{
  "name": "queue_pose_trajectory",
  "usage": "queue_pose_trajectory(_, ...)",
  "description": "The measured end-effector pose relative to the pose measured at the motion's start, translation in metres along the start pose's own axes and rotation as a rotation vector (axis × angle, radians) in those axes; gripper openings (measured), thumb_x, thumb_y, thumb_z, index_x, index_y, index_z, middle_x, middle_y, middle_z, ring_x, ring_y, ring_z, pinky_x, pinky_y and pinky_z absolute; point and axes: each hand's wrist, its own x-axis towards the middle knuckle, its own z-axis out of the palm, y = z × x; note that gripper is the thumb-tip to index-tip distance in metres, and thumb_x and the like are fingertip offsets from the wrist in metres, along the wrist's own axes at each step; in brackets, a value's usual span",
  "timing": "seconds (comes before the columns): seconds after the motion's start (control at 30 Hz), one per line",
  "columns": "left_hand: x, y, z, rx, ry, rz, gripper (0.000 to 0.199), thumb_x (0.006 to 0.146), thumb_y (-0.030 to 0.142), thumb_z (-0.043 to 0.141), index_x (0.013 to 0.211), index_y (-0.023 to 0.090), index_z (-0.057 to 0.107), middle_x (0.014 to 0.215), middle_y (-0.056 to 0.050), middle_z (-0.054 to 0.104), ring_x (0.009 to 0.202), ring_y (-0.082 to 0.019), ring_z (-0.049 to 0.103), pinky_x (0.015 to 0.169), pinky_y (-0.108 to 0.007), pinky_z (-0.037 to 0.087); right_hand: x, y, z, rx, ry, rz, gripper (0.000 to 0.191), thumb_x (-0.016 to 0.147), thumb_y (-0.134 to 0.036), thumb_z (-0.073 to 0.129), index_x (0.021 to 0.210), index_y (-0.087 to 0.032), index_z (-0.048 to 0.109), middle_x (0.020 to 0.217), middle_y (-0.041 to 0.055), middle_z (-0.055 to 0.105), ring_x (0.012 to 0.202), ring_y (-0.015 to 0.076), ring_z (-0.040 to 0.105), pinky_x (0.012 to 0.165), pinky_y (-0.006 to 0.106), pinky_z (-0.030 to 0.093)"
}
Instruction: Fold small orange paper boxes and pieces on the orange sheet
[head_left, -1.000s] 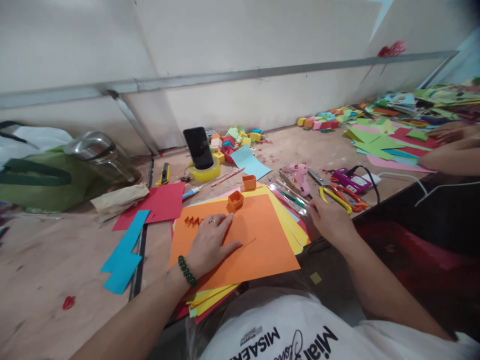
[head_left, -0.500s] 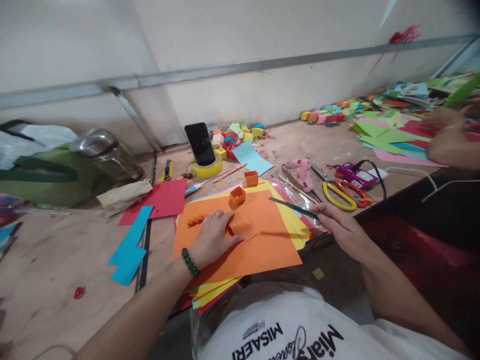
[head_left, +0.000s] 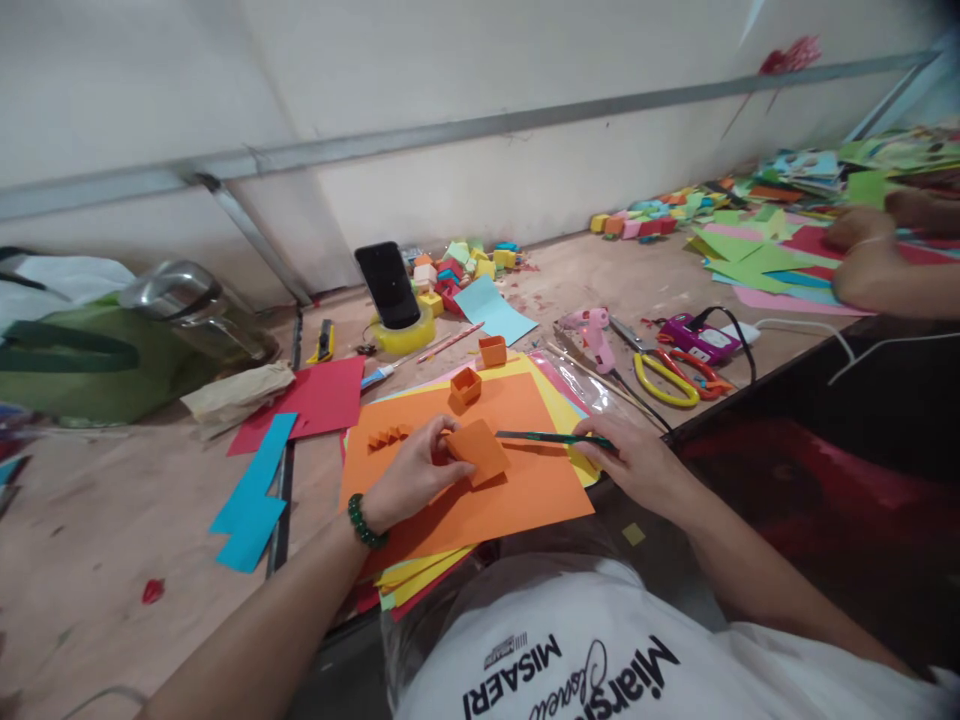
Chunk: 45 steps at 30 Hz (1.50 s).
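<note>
My left hand pinches a small square of orange paper between thumb and fingers, tilted just above a large orange sheet. From the right, my right hand grips a slim green craft knife, its thin dark end touching or just over the small square's right edge. Beyond my left hand stands an open folded orange paper box, with another orange box behind it. A zigzag-folded orange strip lies on the sheet beside my left hand.
A pink glue gun, yellow-handled scissors and a purple power adapter lie to the right. A phone leans behind a tape roll. Paper cubes are heaped near the wall. A co-worker's hands are at far right.
My left hand has lifted the small orange square off the large sheet. My right hand has brought the craft knife leftward and down to the square. The view has shifted slightly.
</note>
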Motion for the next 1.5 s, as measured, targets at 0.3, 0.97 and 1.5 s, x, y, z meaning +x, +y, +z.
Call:
queue_pose_trajectory(0.3,-0.011,-0.008,0.013,0.387,0.063,0.134,0.075,0.079,0.028,0.062,0.145,0.015,0.029,0.101,-0.01,0.065,0.099,-0.026,0.061,0.087,-0.044,0.049,-0.017,-0.006,-0.005,0.037,-0.134,-0.064,0.017,0.096,-0.03,0.046,0.095,-0.022,0.061,0.089,0.0042,0.062,0.077,0.0169,0.064,0.067,0.028,0.049)
queue_pose_trajectory(0.97,-0.007,-0.017,0.014,0.826,-0.325,0.295,0.049,0.101,0.036,0.018,0.149,0.032,0.027,0.159,-0.006,0.022,0.146,-0.027,0.021,0.113,-0.065,0.008,-0.048,-0.019,0.005,0.036,-0.046,-0.075,0.02,0.097,-0.027,0.043,0.096,-0.019,0.061,0.087,0.0059,0.062,0.069,0.0151,0.064,0.058,0.024,0.049)
queue_pose_trajectory(1.5,-0.006,-0.013,0.013,0.802,-0.346,0.273,0.049,0.1,0.035,0.021,0.148,0.031,0.028,0.159,-0.006,0.021,0.146,-0.029,0.021,0.111,-0.068,0.01,-0.04,-0.024,0.008,0.074,-0.098,-0.135,0.017,0.096,-0.024,0.044,0.094,-0.02,0.061,0.086,0.0049,0.062,0.07,0.0138,0.063,0.061,0.024,0.048)
